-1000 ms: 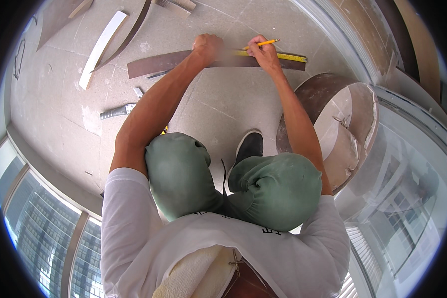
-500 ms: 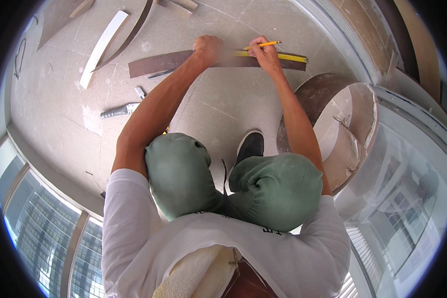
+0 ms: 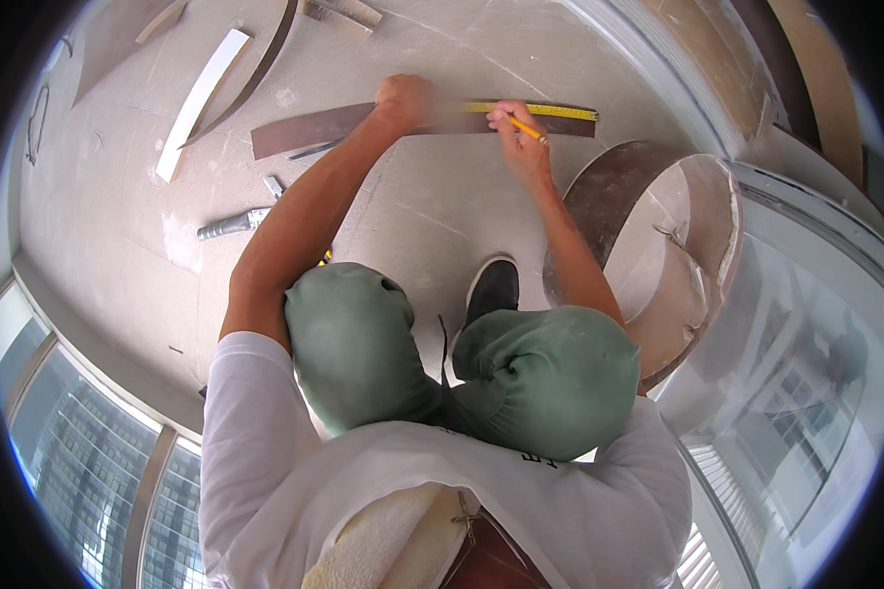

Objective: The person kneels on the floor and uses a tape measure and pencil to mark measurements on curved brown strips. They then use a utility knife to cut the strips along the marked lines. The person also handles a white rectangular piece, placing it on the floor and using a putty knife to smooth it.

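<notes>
A long brown strip lies crosswise on the floor, with a yellow tape measure along its far edge. My left hand rests on the strip's middle, fingers curled; what they grip is blurred. My right hand pinches a yellow pencil at the strip's right part, over the tape, its rear end angled down toward the lower right. A thin dark object sticks out from beneath the strip near my left forearm.
A grey-handled tool lies left of my forearm. A white curved strip and other offcuts lie farther off. A large curled brown sheet stands at my right beside glass panels. Windows are at lower left.
My right hand has moved down toward me and turned, swinging the pencil from nearly level to slanting down to the right. My left hand sits slightly lower in the picture.
</notes>
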